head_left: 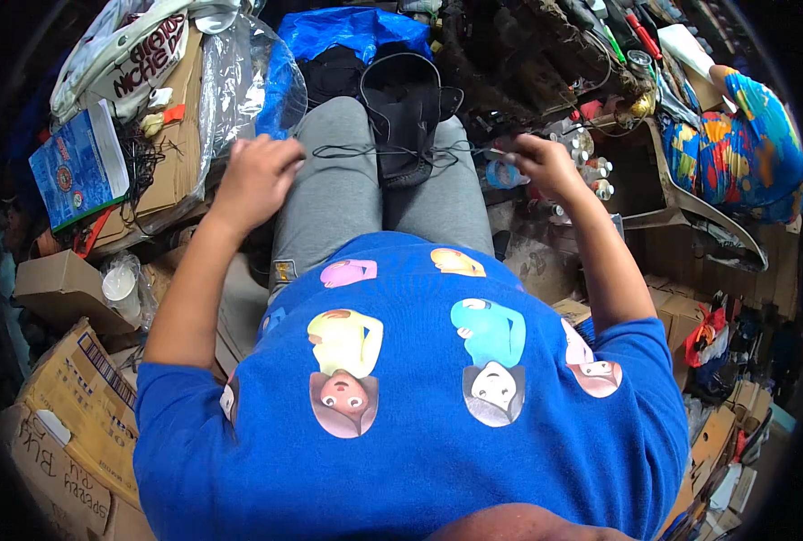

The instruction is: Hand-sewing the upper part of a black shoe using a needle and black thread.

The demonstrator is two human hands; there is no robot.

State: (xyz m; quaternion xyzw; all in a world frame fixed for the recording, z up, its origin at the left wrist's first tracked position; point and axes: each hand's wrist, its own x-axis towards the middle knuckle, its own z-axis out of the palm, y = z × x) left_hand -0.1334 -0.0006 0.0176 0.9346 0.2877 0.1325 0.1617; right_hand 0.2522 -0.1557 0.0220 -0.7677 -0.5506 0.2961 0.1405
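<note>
A black shoe (408, 95) is clamped between my knees, its opening facing up. A thin dark cord (347, 151) runs loosely across my thighs and over the near part of the shoe, with loops on both sides. My left hand (259, 176) is closed at the cord's left end, beside my left knee. On the right, my right hand (550, 167) pinches the other end, with the cord pulled out sideways from the shoe. Whether a needle or hook sits in those right fingers is too small to tell.
Left lie a blue book (78, 167), cardboard and clear plastic; a carton (72, 288) stands below. Blue plastic sheeting (347, 32) is ahead. Several small bottles (591, 167) stand beside my right hand. At the far right sits another person in a colourful patterned garment (753, 149).
</note>
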